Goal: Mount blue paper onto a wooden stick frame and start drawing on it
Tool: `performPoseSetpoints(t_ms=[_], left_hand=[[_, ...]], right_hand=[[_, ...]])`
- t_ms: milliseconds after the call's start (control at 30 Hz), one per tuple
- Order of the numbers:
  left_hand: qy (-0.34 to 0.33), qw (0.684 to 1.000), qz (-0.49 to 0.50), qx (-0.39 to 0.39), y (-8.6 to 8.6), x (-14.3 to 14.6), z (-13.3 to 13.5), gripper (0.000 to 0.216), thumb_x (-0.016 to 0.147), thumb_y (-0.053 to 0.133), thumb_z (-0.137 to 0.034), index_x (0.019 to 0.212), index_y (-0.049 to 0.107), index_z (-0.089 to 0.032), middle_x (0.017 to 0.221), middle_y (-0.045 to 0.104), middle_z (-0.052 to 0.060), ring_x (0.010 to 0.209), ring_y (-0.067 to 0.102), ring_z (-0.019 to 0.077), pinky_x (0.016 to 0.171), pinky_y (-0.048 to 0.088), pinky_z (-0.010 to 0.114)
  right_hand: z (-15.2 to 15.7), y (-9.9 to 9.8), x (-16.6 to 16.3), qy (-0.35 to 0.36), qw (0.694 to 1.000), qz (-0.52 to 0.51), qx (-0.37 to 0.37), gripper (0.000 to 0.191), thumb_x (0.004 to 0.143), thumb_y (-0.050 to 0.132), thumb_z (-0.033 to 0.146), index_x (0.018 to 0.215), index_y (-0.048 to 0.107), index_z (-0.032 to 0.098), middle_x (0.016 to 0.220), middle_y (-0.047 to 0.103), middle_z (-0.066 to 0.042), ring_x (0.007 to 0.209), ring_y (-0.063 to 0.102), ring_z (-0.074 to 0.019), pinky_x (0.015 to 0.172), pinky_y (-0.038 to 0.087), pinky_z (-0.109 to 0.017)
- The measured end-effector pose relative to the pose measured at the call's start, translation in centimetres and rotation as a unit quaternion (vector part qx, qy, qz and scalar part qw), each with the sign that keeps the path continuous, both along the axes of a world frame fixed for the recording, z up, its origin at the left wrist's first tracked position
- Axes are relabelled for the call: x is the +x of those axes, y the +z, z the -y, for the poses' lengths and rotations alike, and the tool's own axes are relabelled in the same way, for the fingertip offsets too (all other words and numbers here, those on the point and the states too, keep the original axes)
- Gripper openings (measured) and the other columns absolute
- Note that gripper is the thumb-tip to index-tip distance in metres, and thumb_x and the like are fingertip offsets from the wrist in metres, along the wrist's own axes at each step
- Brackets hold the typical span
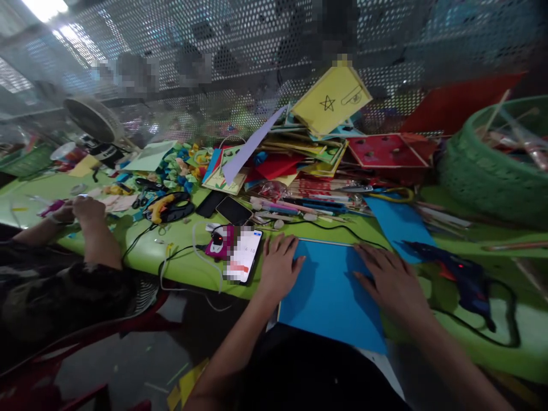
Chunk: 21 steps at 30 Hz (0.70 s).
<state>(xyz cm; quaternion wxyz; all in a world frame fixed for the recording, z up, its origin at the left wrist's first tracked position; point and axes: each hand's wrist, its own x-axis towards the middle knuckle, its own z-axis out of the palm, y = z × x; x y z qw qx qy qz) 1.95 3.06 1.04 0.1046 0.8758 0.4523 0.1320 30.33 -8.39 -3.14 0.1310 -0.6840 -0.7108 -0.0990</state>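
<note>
A blue sheet of card (334, 291) lies in front of me, reaching from the green table over its near edge toward my lap. White strips show under its lower corners. My left hand (280, 265) rests on its left edge near the far corner, fingers spread. On the opposite side, my right hand (391, 279) lies along the right edge, fingers stretched out and slightly apart. Left of my left hand are a lit smartphone (246, 257) and a purple power strip (214, 251). A dark blue glue gun (464, 279) with a red light lies right of my right hand.
At the back, coloured cards (299, 151) are piled high, with a yellow card (331, 103) on top. A green basket (492, 165) stands at right. Pens (317, 205), cables and a tape dispenser (166, 206) fill the middle. A co-worker's hands (88, 208) are at far left.
</note>
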Motion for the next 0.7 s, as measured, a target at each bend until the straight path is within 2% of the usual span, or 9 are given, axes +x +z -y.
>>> performPoseSetpoints(t_ms=[233, 500, 600, 700], left_hand=[[-0.001, 1.000, -0.001, 0.026, -0.6, -0.1, 0.0, 0.044, 0.115, 0.053, -0.037, 0.156, 0.061, -0.025, 0.161, 0.065, 0.008, 0.158, 0.048, 0.0320, 0.134, 0.033, 0.060], [0.004, 1.000, -0.003, 0.007, 0.0, 0.3, -0.7, 0.043, 0.115, 0.052, -0.037, 0.155, 0.063, -0.027, 0.156, 0.069, 0.007, 0.152, 0.055, 0.0314, 0.134, 0.033, 0.062], [0.000, 0.999, 0.037, 0.025, 0.3, 0.0, -0.3, 0.042, 0.114, 0.051, -0.035, 0.153, 0.064, -0.028, 0.155, 0.070, 0.007, 0.154, 0.054, 0.0308, 0.133, 0.035, 0.061], [-0.020, 0.990, 0.120, 0.076, 1.0, -1.8, 1.2, 0.042, 0.113, 0.050, -0.031, 0.152, 0.066, -0.029, 0.150, 0.073, 0.008, 0.150, 0.060, 0.0285, 0.133, 0.037, 0.057]], right_hand=[[0.0, 0.3, -0.3, -0.009, 1.000, -0.024, -0.005, 0.067, 0.111, 0.043, 0.044, 0.175, 0.035, 0.026, 0.151, 0.070, -0.016, 0.134, 0.063, -0.0374, 0.108, 0.052, -0.057], [0.0, 0.5, -0.2, -0.007, 1.000, -0.023, -0.009, 0.065, 0.110, 0.044, 0.045, 0.172, 0.043, 0.024, 0.148, 0.072, -0.015, 0.133, 0.064, -0.0378, 0.108, 0.051, -0.057], [0.0, 0.4, -0.2, -0.013, 1.000, -0.018, -0.012, 0.064, 0.110, 0.044, 0.045, 0.170, 0.046, 0.025, 0.149, 0.071, -0.015, 0.133, 0.064, -0.0371, 0.109, 0.051, -0.056], [-0.1, 0.3, -0.4, -0.013, 1.000, -0.022, -0.016, 0.063, 0.110, 0.046, 0.046, 0.170, 0.047, 0.027, 0.154, 0.069, -0.014, 0.136, 0.062, -0.0367, 0.111, 0.050, -0.057]])
